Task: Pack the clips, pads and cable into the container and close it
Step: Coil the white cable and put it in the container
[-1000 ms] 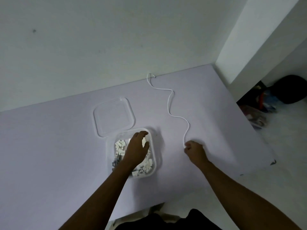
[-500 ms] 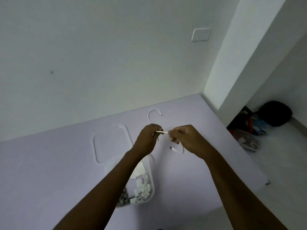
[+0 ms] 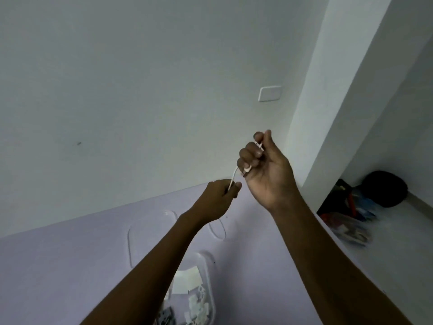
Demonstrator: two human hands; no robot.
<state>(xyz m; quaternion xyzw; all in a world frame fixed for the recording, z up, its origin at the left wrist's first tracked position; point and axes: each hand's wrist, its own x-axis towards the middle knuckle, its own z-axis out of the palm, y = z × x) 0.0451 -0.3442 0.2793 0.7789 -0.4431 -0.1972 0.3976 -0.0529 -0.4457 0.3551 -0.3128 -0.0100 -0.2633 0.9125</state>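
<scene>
Counter (image 3: 58, 266): lilac top, runs to the wall at the back.
Lid (image 3: 145, 233): clear, lies flat on counter, just behind the container, partly under L forearm. Not on the container.
Container (image 3: 212, 289): clear tub, open, near bottom edge of view, mostly hidden by L forearm.
Pads (image 3: 187, 282): white sheets inside container, back part.
Clips (image 3: 199, 310): small white pcs inside container, in front of pads; some grey bits to their left, blurred.
Left hand (image 3: 218, 198): raised above counter, fingers curled, thumb + fingers pinch the cable.
Cable (image 3: 234, 175): thin, white, off the counter btwn both hands; short curved stretch runs from L hand up to R hand. A loop of it shows below L hand, over counter; can't tell if it touches.
Right hand (image 3: 264, 170): higher than L, just beside it, palm toward camera, fingers curled tight on the cable; white bits of cable show across fingers, seems wound on them.
Wall plate (image 3: 269, 93): white, on wall above R hand.
Floor, right of counter: black bag (image 3: 384, 191) + blurred clutter (image 3: 346, 221) by the wall corner.
</scene>
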